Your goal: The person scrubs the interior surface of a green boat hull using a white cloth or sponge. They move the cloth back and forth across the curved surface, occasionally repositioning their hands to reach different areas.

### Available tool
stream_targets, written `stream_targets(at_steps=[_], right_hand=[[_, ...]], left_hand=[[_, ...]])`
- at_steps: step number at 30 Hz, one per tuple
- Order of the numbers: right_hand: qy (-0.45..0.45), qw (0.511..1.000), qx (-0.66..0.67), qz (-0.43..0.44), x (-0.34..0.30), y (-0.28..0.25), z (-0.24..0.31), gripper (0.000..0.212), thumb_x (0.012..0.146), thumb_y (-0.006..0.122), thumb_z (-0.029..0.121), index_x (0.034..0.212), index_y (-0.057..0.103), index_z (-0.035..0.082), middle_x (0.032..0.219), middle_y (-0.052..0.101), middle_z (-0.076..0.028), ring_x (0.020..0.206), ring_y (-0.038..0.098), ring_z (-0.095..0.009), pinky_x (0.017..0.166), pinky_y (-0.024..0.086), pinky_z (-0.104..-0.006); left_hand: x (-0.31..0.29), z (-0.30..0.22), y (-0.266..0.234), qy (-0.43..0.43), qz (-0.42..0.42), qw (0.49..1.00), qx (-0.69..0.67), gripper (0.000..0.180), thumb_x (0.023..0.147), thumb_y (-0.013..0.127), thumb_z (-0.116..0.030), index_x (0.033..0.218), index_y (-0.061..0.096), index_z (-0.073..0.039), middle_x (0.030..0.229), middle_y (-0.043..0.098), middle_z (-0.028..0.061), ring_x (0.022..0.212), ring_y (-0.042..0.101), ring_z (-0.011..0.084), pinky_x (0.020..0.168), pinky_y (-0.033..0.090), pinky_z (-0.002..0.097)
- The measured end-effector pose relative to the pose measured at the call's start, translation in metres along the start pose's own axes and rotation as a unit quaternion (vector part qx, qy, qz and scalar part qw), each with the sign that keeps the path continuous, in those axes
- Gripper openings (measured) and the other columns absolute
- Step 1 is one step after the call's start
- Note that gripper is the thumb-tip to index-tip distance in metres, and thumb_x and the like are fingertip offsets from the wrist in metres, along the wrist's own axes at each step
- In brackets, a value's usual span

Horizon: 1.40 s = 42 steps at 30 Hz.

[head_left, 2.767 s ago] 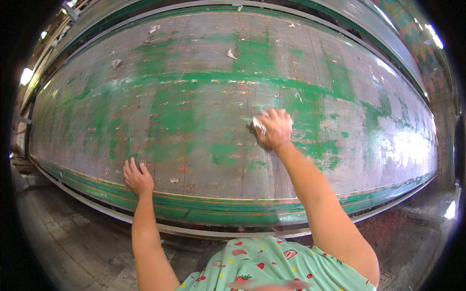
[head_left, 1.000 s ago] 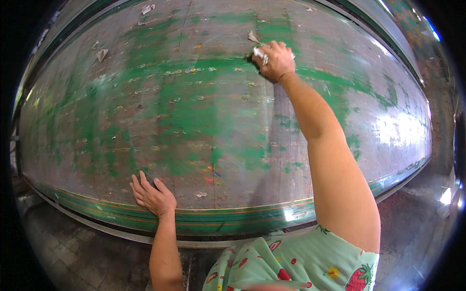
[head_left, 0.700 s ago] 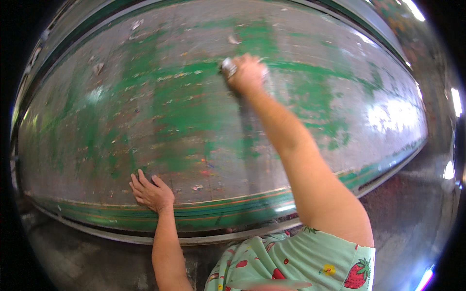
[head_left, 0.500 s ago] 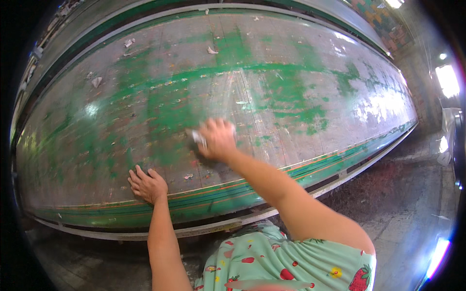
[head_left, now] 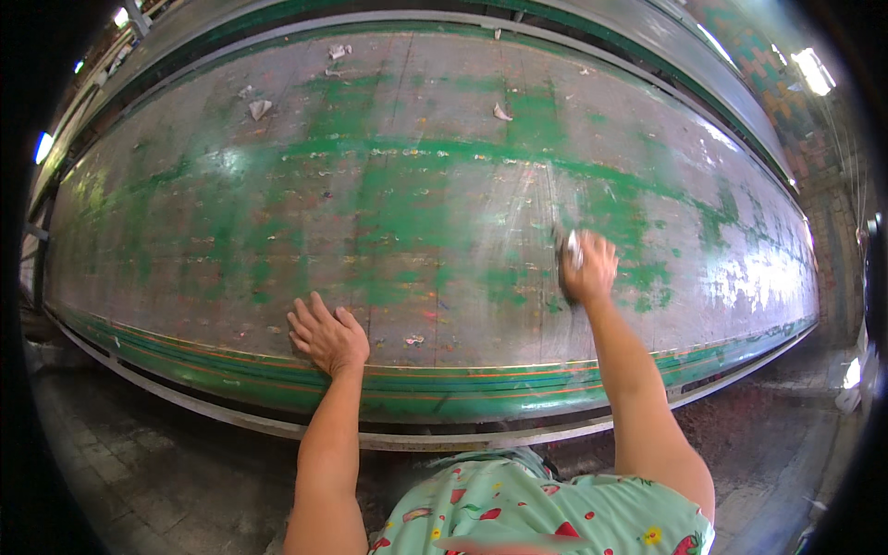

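Observation:
A long table (head_left: 481,328) with a worn green and grey-brown top stretches in front of me. My left hand (head_left: 329,337) lies on its near part, fingers spread and empty. Farther out and to the right, my right hand (head_left: 592,268) is closed around a small whitish object (head_left: 574,248), blurred and mostly covered by the fingers, so its kind is unclear. It is against or just above the tabletop. Small pale flakes and coloured specks dot the surface around both hands, among them a pale scrap (head_left: 413,340) right of my left hand.
Crumpled white scraps lie toward the far side, one at the left (head_left: 260,109) and another near the middle (head_left: 501,113). A pale rail (head_left: 462,438) runs along the near edge. Behind stands another long table (head_left: 361,17). Dark floor (head_left: 129,462) shows below.
My right hand has swept right across the tabletop with the whitish object, and that arm is straighter. The view has turned left. My left hand still rests near the front edge.

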State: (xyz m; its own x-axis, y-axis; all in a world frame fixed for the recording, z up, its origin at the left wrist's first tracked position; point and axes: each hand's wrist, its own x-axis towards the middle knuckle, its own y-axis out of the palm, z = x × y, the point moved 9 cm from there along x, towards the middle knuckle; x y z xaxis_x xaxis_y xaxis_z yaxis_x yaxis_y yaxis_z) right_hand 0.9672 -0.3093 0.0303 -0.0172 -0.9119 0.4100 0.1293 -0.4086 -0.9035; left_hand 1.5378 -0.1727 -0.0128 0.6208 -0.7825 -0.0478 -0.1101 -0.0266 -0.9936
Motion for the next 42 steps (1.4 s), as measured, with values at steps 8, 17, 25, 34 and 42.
stream_targets(at_steps=[8,17,25,34,42], right_hand=[[-0.003,0.999,0.031,0.018,0.203,0.108,0.164,0.058,0.095,0.085,0.065,0.133,0.088,0.021,0.145,0.077,-0.015,0.136,0.071,-0.043,0.112,0.058,-0.0625],[-0.337,0.916,0.161,0.149,-0.062,0.010,0.275,0.062,0.073,0.097,0.035,0.134,0.083,0.031,0.137,0.074,-0.005,0.128,0.068,-0.035,0.106,0.054,-0.0604],[-0.217,0.969,0.103,0.054,0.053,0.047,0.130,0.048,0.083,0.088,0.037,0.129,0.085,0.026,0.138,0.075,-0.009,0.129,0.068,-0.040,0.106,0.052,-0.0630],[-0.149,0.983,0.055,0.095,0.201,0.125,0.304,0.046,0.104,0.076,0.058,0.131,0.087,0.022,0.142,0.076,-0.013,0.136,0.069,-0.042,0.114,0.056,-0.0659],[-0.365,0.906,0.160,0.141,-0.097,0.002,0.289,0.068,0.073,0.096,0.033,0.139,0.080,0.031,0.143,0.071,-0.005,0.131,0.068,-0.036,0.109,0.052,-0.0602]], left_hand=[[-0.001,0.002,0.008,0.045,-0.076,0.996,0.013,0.070,0.120,0.057,-0.039,0.182,0.043,-0.011,0.192,0.032,0.0233,0.178,0.024,0.0493,0.143,0.016,0.0685],[0.002,0.002,0.006,0.015,-0.024,0.999,0.023,0.069,0.123,0.055,-0.040,0.185,0.039,-0.015,0.193,0.032,0.0216,0.178,0.026,0.0468,0.143,0.018,0.0665],[-0.002,0.001,0.000,0.023,-0.018,1.000,-0.005,0.070,0.122,0.056,-0.038,0.185,0.038,-0.013,0.193,0.030,0.0237,0.179,0.023,0.0489,0.143,0.017,0.0686],[0.004,-0.003,-0.002,0.004,0.021,0.999,-0.031,0.074,0.118,0.062,-0.036,0.183,0.039,-0.010,0.194,0.026,0.0247,0.180,0.018,0.0491,0.144,0.013,0.0697],[0.001,-0.006,-0.013,-0.007,0.041,0.999,-0.029,0.071,0.121,0.058,-0.038,0.185,0.039,-0.012,0.195,0.026,0.0210,0.181,0.018,0.0462,0.145,0.014,0.0666]])
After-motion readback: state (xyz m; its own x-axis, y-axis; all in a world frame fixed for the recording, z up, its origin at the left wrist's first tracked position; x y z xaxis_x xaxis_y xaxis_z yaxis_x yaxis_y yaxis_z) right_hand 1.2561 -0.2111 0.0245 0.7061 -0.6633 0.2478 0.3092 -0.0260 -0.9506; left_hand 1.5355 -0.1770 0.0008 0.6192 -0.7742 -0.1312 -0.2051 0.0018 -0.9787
